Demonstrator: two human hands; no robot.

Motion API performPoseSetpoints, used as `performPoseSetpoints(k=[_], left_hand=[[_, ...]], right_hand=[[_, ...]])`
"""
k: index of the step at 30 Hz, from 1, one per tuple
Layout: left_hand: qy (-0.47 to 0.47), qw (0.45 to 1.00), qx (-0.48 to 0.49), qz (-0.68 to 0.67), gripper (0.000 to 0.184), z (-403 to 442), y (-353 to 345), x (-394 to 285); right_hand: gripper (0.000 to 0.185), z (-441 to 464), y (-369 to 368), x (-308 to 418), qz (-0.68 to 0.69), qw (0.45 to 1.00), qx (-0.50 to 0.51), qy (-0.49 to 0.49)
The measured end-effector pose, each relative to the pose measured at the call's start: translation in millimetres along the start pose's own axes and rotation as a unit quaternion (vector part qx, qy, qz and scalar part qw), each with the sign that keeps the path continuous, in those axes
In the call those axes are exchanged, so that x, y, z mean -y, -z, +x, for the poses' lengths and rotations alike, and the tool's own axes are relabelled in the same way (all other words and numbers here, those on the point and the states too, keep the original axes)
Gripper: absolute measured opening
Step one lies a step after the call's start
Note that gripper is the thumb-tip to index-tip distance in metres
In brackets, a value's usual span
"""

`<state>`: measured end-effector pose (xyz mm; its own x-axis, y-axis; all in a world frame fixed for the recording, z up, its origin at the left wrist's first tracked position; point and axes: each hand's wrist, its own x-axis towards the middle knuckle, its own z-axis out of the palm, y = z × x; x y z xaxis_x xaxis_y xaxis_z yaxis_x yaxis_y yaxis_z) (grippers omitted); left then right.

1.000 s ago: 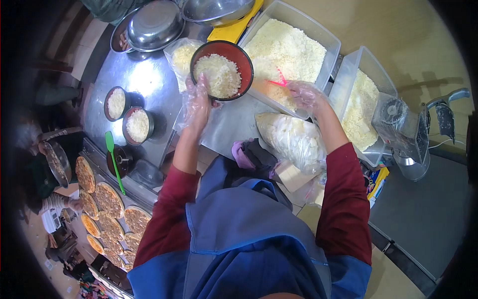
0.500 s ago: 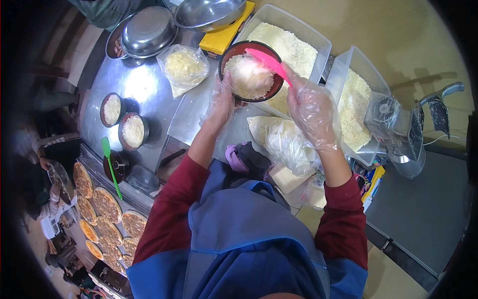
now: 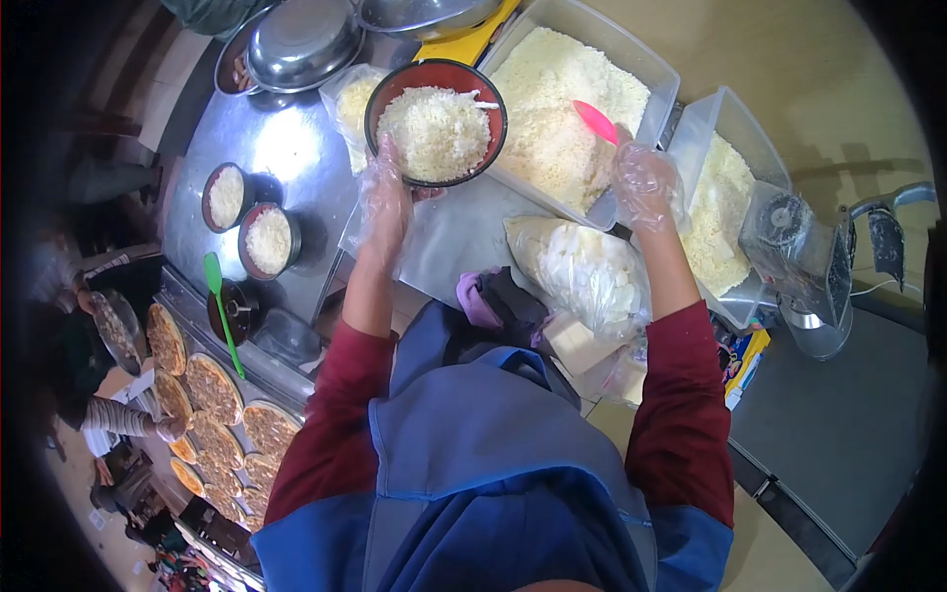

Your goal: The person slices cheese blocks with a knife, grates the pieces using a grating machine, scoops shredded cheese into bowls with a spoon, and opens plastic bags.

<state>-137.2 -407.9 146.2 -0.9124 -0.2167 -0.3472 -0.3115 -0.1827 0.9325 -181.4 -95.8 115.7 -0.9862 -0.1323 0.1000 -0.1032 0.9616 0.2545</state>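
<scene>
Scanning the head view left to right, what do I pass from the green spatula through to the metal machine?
Green spatula, held red-lined bowl, pink spatula, right hand, metal machine with a lever handle.

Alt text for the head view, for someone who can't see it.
Gloved left hand holds a bowl of white crumbs; gloved right hand holds a pink utensil over a bin of crumbs. Two more filled bowls stand on a steel table.
</scene>
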Motion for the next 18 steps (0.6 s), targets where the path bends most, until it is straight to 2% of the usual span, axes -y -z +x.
performPoseSetpoints(k=[2,4,5,6,7,8,10,11,13,14,16,17,18], left_hand=[[-0.011,1.0,-0.014,0.003,0.068,-4,1,-4],[-0.027,1.0,-0.007,-0.008,0.068,-6,3,-4],[-0.042,0.999,0.0,-0.016,0.068,-7,4,-4],[-0.043,0.999,0.0,-0.016,0.068,-7,3,-4],[-0.045,0.998,-0.027,-0.018,0.067,-6,0,-3],[-0.047,0.997,-0.055,-0.021,0.067,-4,-1,-3],[-0.03,0.999,-0.023,-0.022,0.066,4,8,11],[-0.015,1.0,0.011,-0.024,0.067,7,11,16],[-0.005,1.0,0.004,-0.013,0.067,5,4,13],[0.005,1.0,-0.005,-0.003,0.067,4,1,12],[-0.011,1.0,-0.006,0.011,0.067,1,-3,10],[-0.028,0.999,-0.009,0.022,0.067,0,-5,9],[-0.03,0.999,-0.008,0.023,0.067,-1,-7,8]], right_hand=[[0.025,-4,9,3,0.032,0.998,0.038,-0.028],[0.029,-8,16,7,0.121,0.988,0.086,0.03],[0.029,-9,7,8,0.121,0.988,0.087,0.031],[0.031,-10,-13,10,0.176,0.973,0.149,0.027],[0.033,-9,-29,12,0.23,0.95,0.21,0.024],[0.033,-2,-42,14,0.23,0.95,0.21,0.025],[0.034,11,-53,19,0.191,0.897,0.341,0.205],[0.034,10,-50,19,0.192,0.898,0.341,0.203],[0.039,10,-19,22,0.323,0.867,0.378,0.044],[0.039,9,-24,19,0.324,0.867,0.376,0.043],[0.036,7,-26,17,0.44,0.81,0.379,-0.083],[0.036,6,-26,11,0.441,0.81,0.377,-0.084],[0.03,6,-5,8,0.522,0.749,0.381,-0.148]])
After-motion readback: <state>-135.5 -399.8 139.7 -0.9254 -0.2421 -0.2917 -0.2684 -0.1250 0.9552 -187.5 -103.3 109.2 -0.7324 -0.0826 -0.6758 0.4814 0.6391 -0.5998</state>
